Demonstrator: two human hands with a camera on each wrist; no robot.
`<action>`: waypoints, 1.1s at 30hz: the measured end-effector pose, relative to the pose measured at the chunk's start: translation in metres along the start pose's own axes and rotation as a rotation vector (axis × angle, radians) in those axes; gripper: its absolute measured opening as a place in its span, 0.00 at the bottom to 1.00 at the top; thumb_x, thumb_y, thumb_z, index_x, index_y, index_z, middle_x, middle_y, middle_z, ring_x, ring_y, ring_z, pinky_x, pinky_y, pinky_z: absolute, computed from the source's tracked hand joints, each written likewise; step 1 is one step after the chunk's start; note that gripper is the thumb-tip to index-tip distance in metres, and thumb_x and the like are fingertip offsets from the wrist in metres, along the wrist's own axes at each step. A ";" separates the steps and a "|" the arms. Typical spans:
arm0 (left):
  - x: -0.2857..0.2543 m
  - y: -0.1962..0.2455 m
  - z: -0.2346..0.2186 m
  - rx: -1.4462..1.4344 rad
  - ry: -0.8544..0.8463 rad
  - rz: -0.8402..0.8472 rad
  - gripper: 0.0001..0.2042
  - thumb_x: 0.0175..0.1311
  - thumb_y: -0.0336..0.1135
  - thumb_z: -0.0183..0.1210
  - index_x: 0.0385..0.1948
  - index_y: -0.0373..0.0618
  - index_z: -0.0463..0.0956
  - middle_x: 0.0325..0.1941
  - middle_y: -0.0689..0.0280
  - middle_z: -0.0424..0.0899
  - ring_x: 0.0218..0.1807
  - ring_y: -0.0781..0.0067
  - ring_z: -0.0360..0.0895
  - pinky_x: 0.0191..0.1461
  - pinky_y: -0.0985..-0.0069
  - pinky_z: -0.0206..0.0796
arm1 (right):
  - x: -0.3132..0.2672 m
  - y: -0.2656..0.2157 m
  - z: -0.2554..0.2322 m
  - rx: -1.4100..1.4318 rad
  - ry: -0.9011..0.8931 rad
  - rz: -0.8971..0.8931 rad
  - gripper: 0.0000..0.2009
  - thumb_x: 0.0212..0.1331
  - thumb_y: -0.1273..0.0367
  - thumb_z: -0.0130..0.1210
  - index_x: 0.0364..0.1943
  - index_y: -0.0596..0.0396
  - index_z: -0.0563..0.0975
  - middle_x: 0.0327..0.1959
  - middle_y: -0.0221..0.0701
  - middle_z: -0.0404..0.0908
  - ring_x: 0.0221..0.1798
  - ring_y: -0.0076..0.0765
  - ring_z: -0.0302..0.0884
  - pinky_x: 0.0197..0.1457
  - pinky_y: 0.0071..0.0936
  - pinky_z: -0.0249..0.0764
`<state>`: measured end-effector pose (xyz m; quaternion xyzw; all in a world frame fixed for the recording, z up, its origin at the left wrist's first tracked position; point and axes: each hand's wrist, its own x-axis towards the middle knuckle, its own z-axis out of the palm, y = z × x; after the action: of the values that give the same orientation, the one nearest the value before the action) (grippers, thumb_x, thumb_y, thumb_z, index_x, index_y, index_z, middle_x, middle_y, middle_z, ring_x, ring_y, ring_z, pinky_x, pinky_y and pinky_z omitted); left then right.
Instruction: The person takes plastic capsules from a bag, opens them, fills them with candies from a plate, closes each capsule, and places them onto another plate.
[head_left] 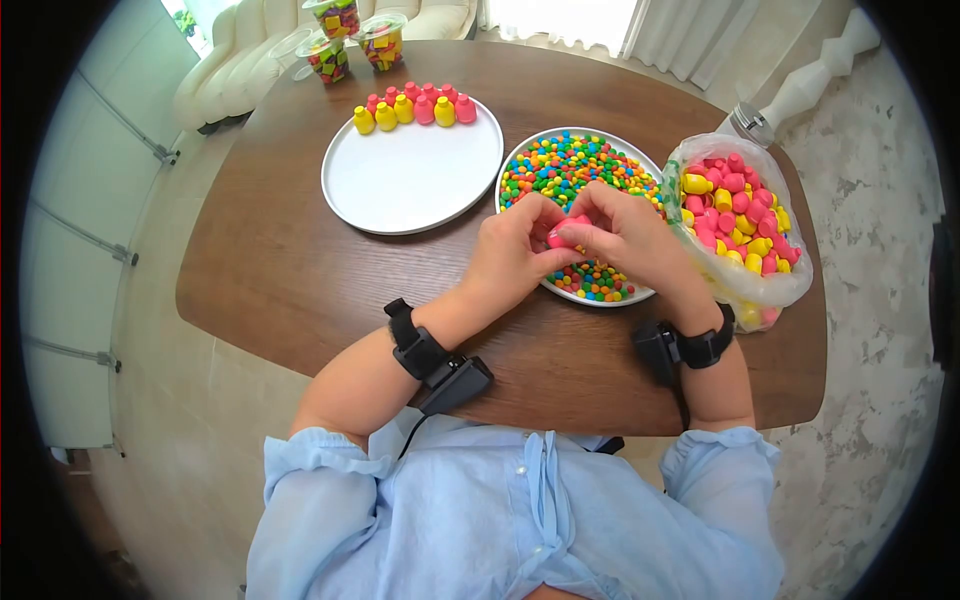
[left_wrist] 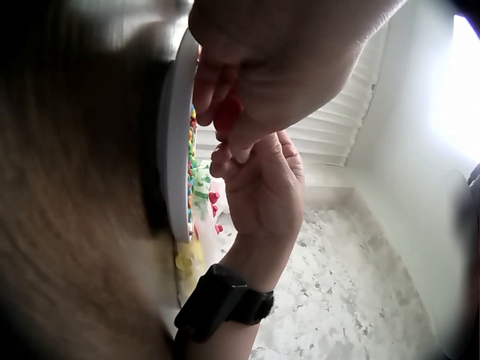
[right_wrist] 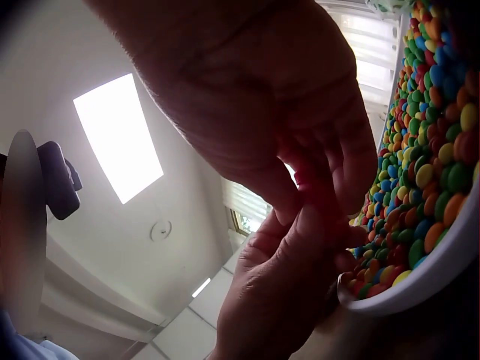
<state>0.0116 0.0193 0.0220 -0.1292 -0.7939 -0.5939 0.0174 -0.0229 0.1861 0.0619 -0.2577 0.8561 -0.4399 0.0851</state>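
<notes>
Both hands meet over a white plate (head_left: 572,298) heaped with multicoloured button-shaped candies (head_left: 560,165). Between them is a small pink bottle (head_left: 563,236), mostly covered by fingers. My left hand (head_left: 508,250) grips it from the left, thumb along its near side. From the other side my right hand (head_left: 640,238) pinches it with thumb and fingers. In the right wrist view the bottle (right_wrist: 324,202) shows as a dark red shape between the fingertips, close beside the candies (right_wrist: 420,172). Its cap end is hidden by the fingers.
A second white plate (head_left: 400,190) holds pink and yellow bottles (head_left: 425,108) in rows along its far edge. Right of the candies stands a clear plastic bag (head_left: 730,275) full of such bottles. Tubs of coloured pieces (head_left: 382,45) stand at the table's far left.
</notes>
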 end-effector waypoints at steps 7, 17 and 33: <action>0.000 -0.013 0.002 -0.332 -0.043 -0.052 0.17 0.49 0.20 0.63 0.40 0.38 0.68 0.38 0.66 0.77 0.39 0.81 0.76 0.42 0.84 0.71 | 0.002 0.002 0.011 -0.044 -0.002 -0.003 0.12 0.55 0.63 0.56 0.32 0.58 0.71 0.20 0.34 0.76 0.23 0.27 0.74 0.27 0.25 0.68; -0.001 -0.013 -0.007 -0.402 0.026 -0.033 0.18 0.50 0.21 0.63 0.44 0.37 0.69 0.38 0.65 0.76 0.40 0.79 0.76 0.45 0.83 0.71 | 0.008 0.025 -0.004 0.304 0.043 -0.065 0.05 0.57 0.70 0.50 0.31 0.57 0.70 0.26 0.30 0.73 0.28 0.24 0.72 0.32 0.21 0.68; -0.004 -0.022 -0.006 0.205 0.169 0.185 0.14 0.42 0.36 0.67 0.34 0.47 0.78 0.33 0.69 0.79 0.42 0.68 0.72 0.52 0.67 0.55 | 0.010 0.034 0.013 -0.523 0.090 -0.222 0.05 0.52 0.71 0.54 0.33 0.56 0.75 0.30 0.40 0.73 0.35 0.47 0.74 0.37 0.38 0.71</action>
<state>0.0098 0.0072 0.0027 -0.1489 -0.8309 -0.5142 0.1515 -0.0386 0.1881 0.0279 -0.3432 0.9100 -0.2217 -0.0710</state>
